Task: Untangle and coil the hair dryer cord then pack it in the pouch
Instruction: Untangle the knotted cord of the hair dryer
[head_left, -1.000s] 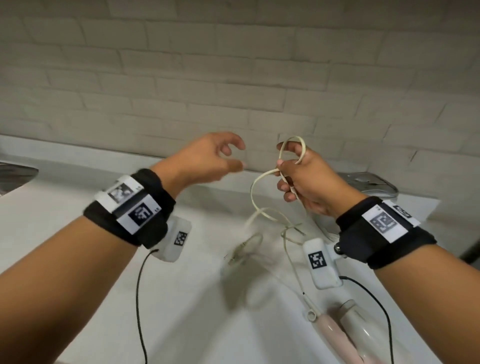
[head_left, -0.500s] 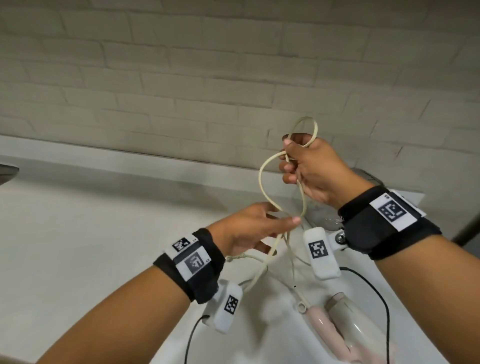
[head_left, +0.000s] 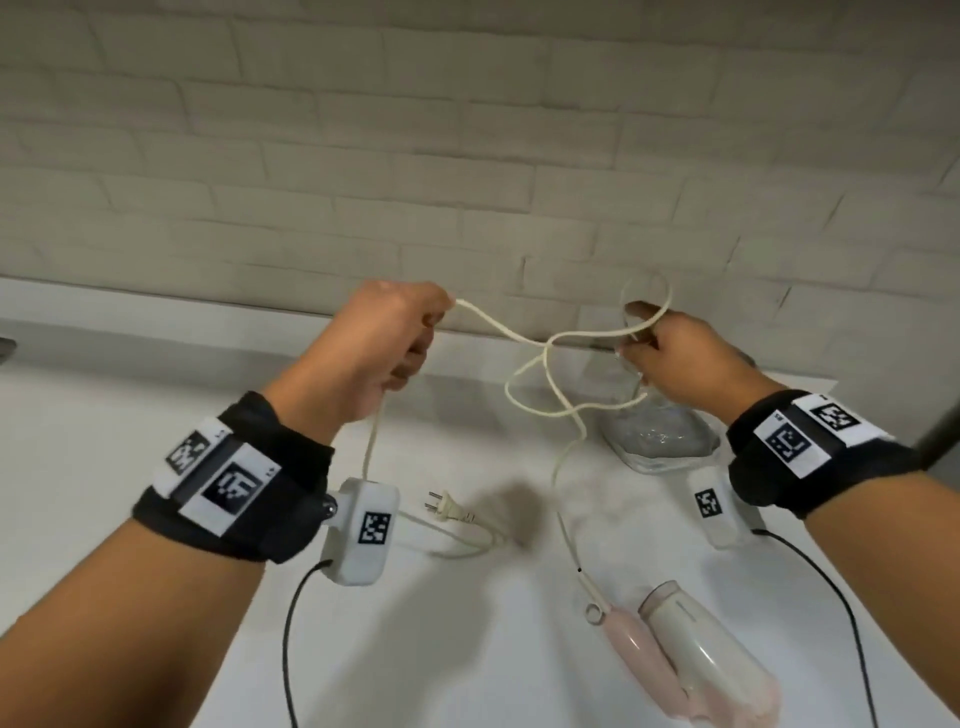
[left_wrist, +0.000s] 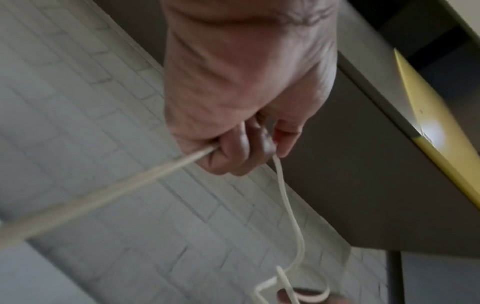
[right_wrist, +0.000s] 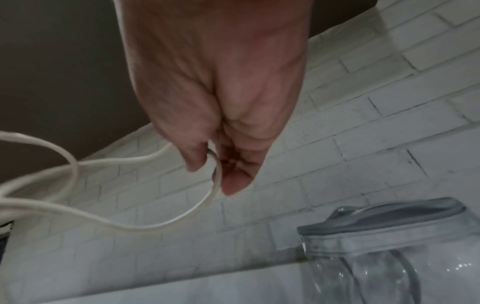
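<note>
A cream cord (head_left: 540, 358) hangs in loose crossing loops between my two raised hands. My left hand (head_left: 384, 343) grips one stretch of the cord (left_wrist: 283, 197) in a curled fist, and the cord drops from it toward the plug (head_left: 447, 512) lying on the counter. My right hand (head_left: 670, 353) pinches a small loop of the cord (right_wrist: 205, 201) between thumb and fingers. The pink and cream hair dryer (head_left: 691, 660) lies folded on the counter at the lower right, joined to the cord. A clear pouch (head_left: 660, 441) with a grey zip rim (right_wrist: 384, 218) sits under my right hand.
The white counter (head_left: 156, 426) runs back to a white brick wall (head_left: 467, 156). Black cables (head_left: 291, 623) trail from both wrist cameras across the counter. A dark edge (head_left: 940, 436) shows at the far right.
My left hand has risen from under the right hand, taken hold of the cord and pulled it out to the left. The cord has spread wider between the hands, and the plug now lies on the counter.
</note>
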